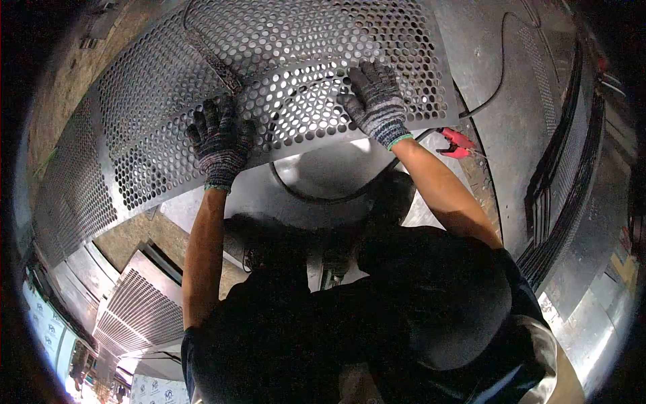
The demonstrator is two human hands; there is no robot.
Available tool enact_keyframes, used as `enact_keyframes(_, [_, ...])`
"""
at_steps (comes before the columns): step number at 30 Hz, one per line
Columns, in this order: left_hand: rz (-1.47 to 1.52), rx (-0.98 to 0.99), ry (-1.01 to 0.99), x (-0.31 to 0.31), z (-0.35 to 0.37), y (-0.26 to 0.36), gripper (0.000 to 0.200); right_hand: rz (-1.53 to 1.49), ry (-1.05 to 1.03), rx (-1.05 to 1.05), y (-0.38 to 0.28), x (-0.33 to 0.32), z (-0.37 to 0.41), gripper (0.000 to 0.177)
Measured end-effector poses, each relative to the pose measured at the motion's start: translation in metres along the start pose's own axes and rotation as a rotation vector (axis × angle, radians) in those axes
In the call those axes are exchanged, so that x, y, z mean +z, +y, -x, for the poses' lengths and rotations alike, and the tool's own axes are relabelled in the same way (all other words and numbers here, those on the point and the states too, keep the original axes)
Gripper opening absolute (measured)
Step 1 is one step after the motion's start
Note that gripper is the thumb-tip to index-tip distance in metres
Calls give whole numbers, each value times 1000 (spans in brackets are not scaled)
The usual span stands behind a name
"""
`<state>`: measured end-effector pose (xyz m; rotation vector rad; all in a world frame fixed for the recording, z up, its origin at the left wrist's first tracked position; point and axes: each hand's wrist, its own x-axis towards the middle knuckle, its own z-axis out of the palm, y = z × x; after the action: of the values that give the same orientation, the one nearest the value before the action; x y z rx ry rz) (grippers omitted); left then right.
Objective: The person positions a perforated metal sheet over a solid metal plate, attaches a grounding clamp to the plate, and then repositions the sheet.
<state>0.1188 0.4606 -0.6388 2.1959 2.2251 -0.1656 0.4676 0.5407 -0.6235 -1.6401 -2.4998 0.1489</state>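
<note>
A large perforated metal sheet (306, 143) with rows of round holes spans the upper part of the head view. My left hand (222, 140), in a grey knit glove, lies on the sheet near its close edge with the fingers spread. Farther right, my right hand (377, 101) rests on the same sheet, gloved alike, fingers stretched out and thumb apart. Both palms face down. Beyond my left fingertips a narrow dark bar (214, 60) lies across the holes. Just right of my right wrist is a red-handled clamp (457, 143).
A black cable (323, 200) loops under the sheet's near edge, and another dark cable (503, 60) runs over the plain metal plate (488, 34) at right. Dark stacked strips (562, 161) lie farther right. A smaller perforated panel (145, 306) is at lower left.
</note>
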Motion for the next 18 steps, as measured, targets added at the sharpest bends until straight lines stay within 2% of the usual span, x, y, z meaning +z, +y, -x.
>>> enact_keyframes(3, [-2, -6, -26, -5, 0, 2, 74, -61, 84, -48, 9, 11, 4, 57])
enact_keyframes(5, [-8, -9, -32, -2, -1, 1, 74, 36, -45, -45, 2, 0, 3, 51])
enact_keyframes(8, [-14, -14, -41, -2, -1, 1, 76, -27, 19, -58, 4, 1, 6, 50])
enact_keyframes(18, [-29, -29, -45, -2, -3, 1, 79, -24, 40, -29, 4, 4, 4, 47])
